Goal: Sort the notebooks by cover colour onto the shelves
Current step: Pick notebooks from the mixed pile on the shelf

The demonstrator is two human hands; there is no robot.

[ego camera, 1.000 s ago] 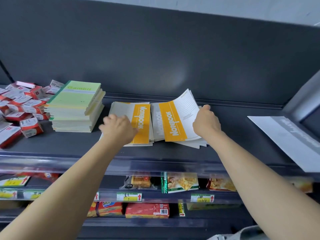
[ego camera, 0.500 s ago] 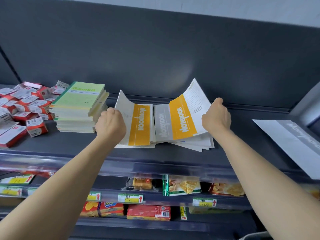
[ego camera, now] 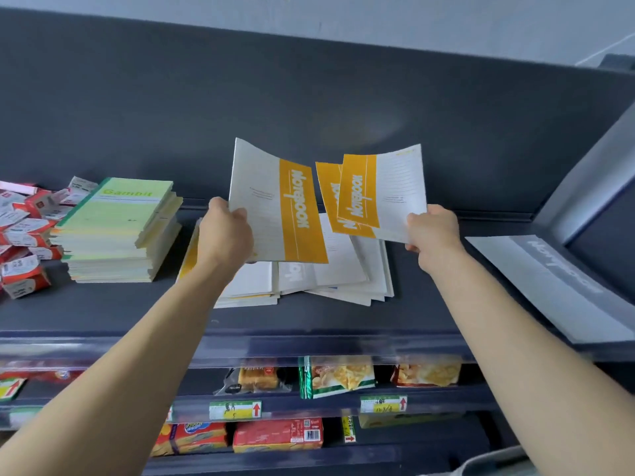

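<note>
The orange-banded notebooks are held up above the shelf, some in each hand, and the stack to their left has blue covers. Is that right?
Not quite: the head view shows the stack has green covers, not blue. The left hand and the right hand do each hold orange-banded notebooks up above the shelf.

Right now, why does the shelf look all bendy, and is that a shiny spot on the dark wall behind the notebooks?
Head view: the wide lens bows the shelf and stretches the grey notebook at the right; head view: yes, a glare patch lies on the back panel above the orange notebooks; head view: the lower price tags look smeared.
</note>
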